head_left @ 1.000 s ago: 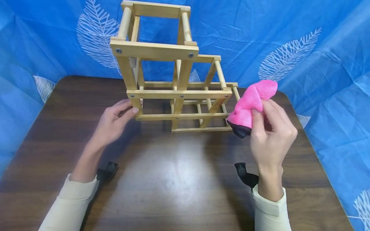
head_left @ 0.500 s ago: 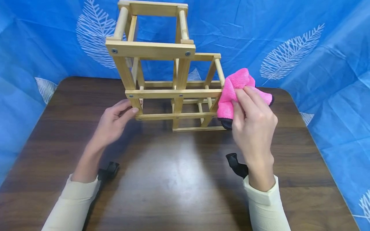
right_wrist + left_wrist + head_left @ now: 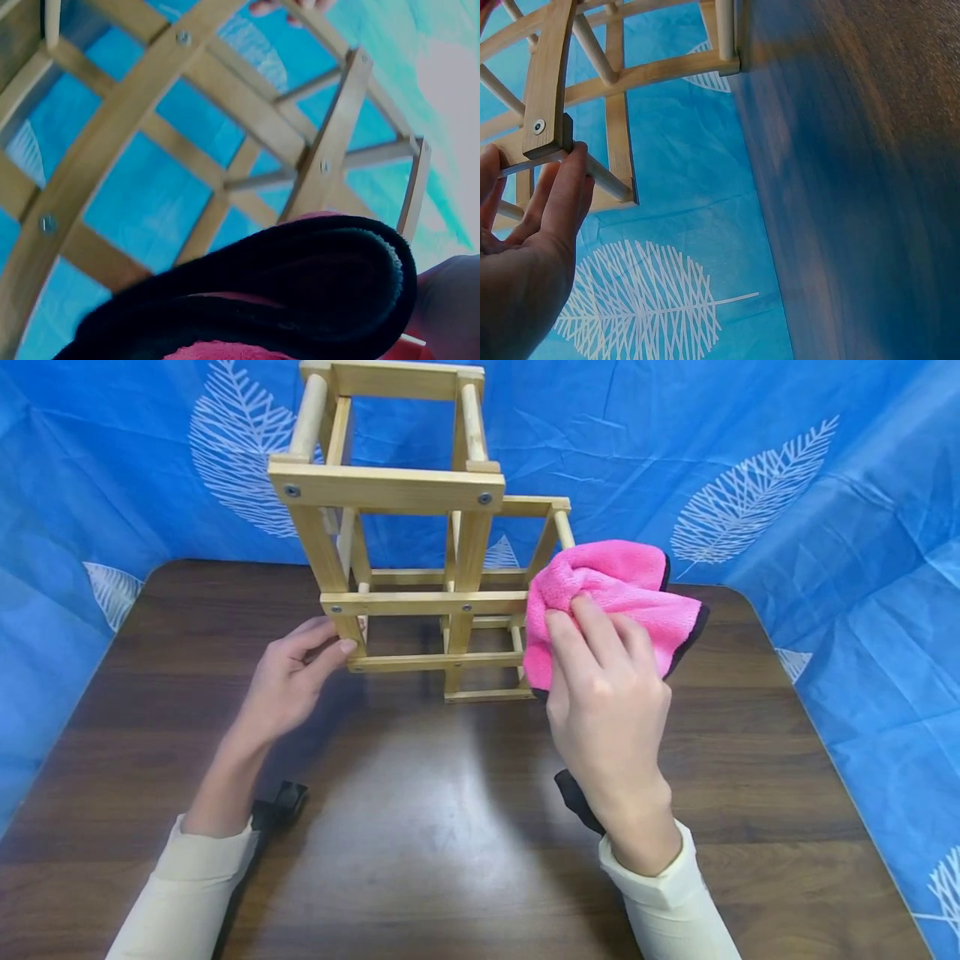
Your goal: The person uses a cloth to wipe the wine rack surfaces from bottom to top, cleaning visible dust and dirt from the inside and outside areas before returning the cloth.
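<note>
While hands [image 3: 292, 681] [image 3: 611, 710] hold rack [image 3: 405, 604] and cloth [image 3: 618, 577] (pink), screwheads [image 3: 292, 491] show.

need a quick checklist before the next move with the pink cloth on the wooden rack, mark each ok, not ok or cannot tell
1. Grip of the left hand on the wooden rack: ok, thumb and fingers hold its lower left corner.
2. Grip of the right hand on the pink cloth: ok, fingers pinch it.
3. Cloth spread flat: not ok, it is bunched, with its black edging folded over in the right wrist view.
4. Cloth pressed against the rack: cannot tell, it hides any contact.
5. Rack standing firmly on the table: cannot tell, its footing is unclear.
</note>
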Demonstrator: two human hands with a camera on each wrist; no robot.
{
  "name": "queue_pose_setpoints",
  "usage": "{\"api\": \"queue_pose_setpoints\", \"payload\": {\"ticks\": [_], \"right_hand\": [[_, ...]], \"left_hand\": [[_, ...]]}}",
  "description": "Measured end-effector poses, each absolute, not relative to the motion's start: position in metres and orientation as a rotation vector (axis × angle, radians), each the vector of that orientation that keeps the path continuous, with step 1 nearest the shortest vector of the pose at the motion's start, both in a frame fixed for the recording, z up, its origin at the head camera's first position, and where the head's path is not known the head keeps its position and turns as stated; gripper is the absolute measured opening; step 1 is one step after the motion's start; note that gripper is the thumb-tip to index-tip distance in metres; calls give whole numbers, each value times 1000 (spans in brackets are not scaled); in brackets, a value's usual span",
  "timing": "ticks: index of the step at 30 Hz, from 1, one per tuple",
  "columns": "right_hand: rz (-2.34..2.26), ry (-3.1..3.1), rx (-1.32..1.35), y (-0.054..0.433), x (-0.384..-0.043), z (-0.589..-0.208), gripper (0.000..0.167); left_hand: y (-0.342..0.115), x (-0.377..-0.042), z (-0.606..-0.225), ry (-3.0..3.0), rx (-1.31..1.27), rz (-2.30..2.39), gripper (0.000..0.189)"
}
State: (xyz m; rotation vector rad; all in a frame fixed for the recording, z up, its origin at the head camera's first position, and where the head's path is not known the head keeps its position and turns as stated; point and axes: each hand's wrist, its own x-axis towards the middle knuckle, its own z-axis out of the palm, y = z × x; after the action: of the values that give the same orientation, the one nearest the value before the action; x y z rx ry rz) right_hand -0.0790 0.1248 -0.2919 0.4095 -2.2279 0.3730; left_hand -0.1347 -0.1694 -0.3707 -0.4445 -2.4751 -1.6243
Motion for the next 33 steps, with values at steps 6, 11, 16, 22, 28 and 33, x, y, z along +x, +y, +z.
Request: {"api": "queue_pose_setpoints", "payload": {"ticks": [6, 11, 16, 22, 28, 33], "right_hand": [[356, -2211, 510, 107, -79, -298, 26], [337, -2196, 584, 93, -79, -300, 27], [367, -2168, 615, 81, -77, -300, 24], [376, -2149, 653, 65, -75, -301, 19], [355, -2164, 692, 50, -77, -302, 23], [327, -2150, 723, 37, -78, -302, 23]], "left_hand": [[-171, -135, -370, -2509, -439, -1589, 34], [-172, -134, -370, -2533, -419, -1564, 35], [-170, -135, -370, -2523, -422, -1580, 35], [-169, -136, -371, -2522, -430, -1567, 33], [-168, -137, -372, -2549, -420, -1559, 35], [-168, -135, -370, -2526, -436, -1561, 36]]}}
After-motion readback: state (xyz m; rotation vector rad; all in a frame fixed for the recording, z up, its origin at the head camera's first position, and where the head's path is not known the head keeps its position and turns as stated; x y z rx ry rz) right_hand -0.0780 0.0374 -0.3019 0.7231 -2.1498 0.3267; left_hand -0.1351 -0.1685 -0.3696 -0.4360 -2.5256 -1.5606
